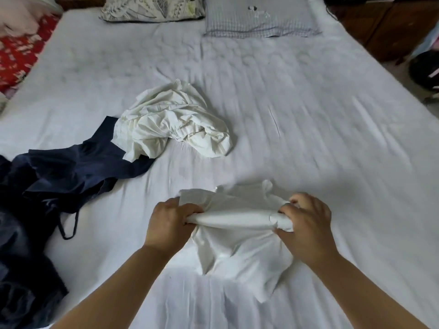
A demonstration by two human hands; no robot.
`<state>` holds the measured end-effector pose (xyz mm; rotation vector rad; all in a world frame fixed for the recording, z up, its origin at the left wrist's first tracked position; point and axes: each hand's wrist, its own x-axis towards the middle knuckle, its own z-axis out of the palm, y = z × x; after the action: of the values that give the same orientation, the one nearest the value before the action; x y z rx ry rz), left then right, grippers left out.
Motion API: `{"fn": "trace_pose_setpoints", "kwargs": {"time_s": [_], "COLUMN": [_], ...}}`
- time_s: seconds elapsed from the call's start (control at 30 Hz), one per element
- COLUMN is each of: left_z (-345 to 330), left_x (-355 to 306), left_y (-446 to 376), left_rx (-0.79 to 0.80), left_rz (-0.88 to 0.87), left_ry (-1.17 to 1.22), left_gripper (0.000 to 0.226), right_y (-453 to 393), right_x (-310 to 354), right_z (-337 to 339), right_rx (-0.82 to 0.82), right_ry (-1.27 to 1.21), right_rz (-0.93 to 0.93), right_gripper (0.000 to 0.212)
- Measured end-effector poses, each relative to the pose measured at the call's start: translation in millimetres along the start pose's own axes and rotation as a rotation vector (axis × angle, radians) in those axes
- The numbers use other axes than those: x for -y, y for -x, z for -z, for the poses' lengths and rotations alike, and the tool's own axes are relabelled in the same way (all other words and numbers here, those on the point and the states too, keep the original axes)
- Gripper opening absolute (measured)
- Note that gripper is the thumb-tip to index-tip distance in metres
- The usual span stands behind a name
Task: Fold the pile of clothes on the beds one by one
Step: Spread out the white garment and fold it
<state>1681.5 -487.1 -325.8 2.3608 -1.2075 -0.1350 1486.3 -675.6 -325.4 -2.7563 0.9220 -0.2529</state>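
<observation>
While both hands work near the lower middle of the head view, one small white garment (240, 236) lies on the pale bed sheet (308, 115) between them. The left hand (169, 223) has its fingers curled round a bunched fold at the garment's left end, and the right hand (306, 224) pinches and grips the bunched cloth at its right end. Between the two grips the cloth is drawn into one rolled ridge, and the rest of the garment spreads flat on the sheet toward the person.

Beyond the hands, one crumpled white garment (173, 124) sits in a loose heap near the middle of the bed, well apart from the held piece. Its left edge overlaps a heap of dark navy clothes (71, 167) that runs down the left edge of the view; how many pieces make up that dark heap cannot be told. One thin dark strap (71, 224) loops out of it onto the sheet.

At the head of the bed lie two pillows: one leaf-patterned pillow (152, 7) on the left and one grey checked pillow (261, 17) on the right, just beside each other. At the upper left a red patterned cloth (19, 53) shows, blurred. Dark wooden furniture (384, 27) stands at the upper right.
</observation>
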Motion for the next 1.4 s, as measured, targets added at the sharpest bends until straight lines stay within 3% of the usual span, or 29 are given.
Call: {"fn": "trace_pose_setpoints", "kwargs": {"time_s": [0.13, 0.2, 0.27, 0.33, 0.43, 0.6, 0.8, 0.93, 1.07, 1.27, 1.4], "left_z": [46, 68, 88, 107, 123, 120, 73, 25, -22, -92, -138], "left_x": [-50, -74, -98, -126, -186, -304, -449, -547, -622, -690, -706], "left_y": [-1, 0, -2, -2, -2, 3, 24, 36, 37, 19, 1], "left_rx": [-0.079, -0.083, 0.034, 0.196, 0.255, 0.366, 0.505, 0.546, 0.477, 0.475, 0.419], "left_rz": [-0.105, -0.252, -0.344, -0.277, -0.248, -0.395, -0.435, -0.372, -0.272, -0.111, 0.065], "left_ry": [-0.093, -0.106, 0.007, 0.199, 0.292, 0.441, 0.601, 0.722, 0.803, 0.853, 0.803], "left_gripper": [0.012, 0.005, 0.008, 0.017, 0.025, 0.028, 0.014, 0.018, 0.034, 0.047, 0.042], "right_y": [15, 27, 43, 60, 100, 175, 255, 289, 304, 288, 250], "right_x": [-5, -11, -17, -28, -55, -113, -207, -282, -359, -482, -544], "right_z": [68, 103, 142, 177, 235, 306, 362, 389, 419, 447, 430], "right_rx": [0.054, 0.074, 0.059, 0.027, -0.067, -0.295, -0.63, -0.753, -0.692, -0.555, -0.404], "right_ry": [-0.06, -0.218, -0.373, -0.509, -0.661, -0.752, -0.784, -0.719, -0.583, -0.576, -0.541], "right_rz": [0.027, -0.022, -0.102, -0.162, -0.284, -0.471, -0.647, -0.741, -0.724, -0.677, -0.69], "right_gripper": [0.025, 0.019, 0.025, 0.031, 0.038, 0.038, 0.035, 0.053, 0.055, 0.035, 0.049]}}
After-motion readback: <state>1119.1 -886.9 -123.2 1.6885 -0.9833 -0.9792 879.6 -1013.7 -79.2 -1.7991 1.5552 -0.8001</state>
